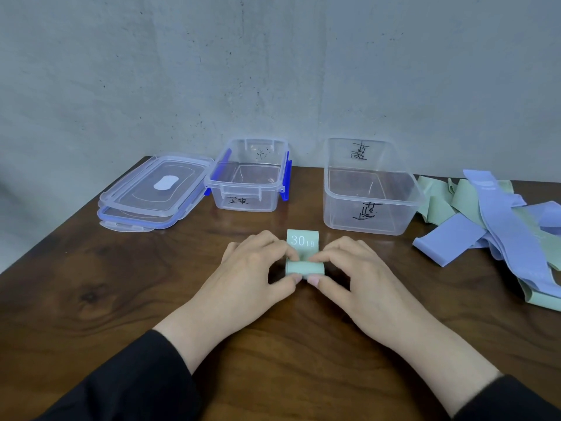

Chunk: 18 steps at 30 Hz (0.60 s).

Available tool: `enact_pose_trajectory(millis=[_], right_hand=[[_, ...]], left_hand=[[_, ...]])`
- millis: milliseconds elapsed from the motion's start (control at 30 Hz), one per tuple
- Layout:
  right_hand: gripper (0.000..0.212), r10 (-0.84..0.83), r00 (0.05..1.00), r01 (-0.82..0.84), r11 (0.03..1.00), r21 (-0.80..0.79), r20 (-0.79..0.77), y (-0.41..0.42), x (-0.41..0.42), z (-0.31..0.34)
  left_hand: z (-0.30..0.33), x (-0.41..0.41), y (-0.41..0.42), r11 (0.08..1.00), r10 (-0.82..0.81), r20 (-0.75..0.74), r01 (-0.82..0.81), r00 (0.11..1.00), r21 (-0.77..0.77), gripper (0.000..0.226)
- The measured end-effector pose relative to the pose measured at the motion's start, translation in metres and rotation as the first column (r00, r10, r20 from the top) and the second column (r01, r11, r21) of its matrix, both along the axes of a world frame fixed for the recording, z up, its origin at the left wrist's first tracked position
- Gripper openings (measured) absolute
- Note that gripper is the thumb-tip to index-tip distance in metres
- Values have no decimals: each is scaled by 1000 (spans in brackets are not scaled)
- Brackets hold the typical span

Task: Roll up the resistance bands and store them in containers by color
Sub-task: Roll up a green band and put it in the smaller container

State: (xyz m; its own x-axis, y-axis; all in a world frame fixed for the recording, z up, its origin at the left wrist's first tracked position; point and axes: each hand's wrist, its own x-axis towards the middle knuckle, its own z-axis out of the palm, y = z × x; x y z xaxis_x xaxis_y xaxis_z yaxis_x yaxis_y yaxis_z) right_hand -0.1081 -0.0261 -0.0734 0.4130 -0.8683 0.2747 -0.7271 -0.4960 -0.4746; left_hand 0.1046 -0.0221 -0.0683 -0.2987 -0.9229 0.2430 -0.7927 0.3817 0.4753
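Now both hands, left and right, pinch the nearly rolled green band just before the right tub, both tubs empty, the pile beside it unrolled.

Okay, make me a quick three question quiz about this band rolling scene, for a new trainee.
1. True or false: both hands grip the green band.
2. What is printed on its unrolled end?
3. Where does the pile of unrolled bands lie: A) beside the larger container, B) inside the smaller container, C) on the lids?

Key: 1 true; 2 30 LB; 3 A.
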Motion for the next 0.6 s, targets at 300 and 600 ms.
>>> enact_pose_trajectory(millis=[300, 600], right_hand=[[5, -44, 996, 45, 999, -4, 84, -10, 6, 0], [33, -106, 994, 108, 992, -60, 28, -20, 6, -5]], left_hand=[[1, -3, -9, 999, 21, -68, -24, 997, -44, 6], [-4, 1, -22, 998, 50, 27, -49, 998, -27, 41]])
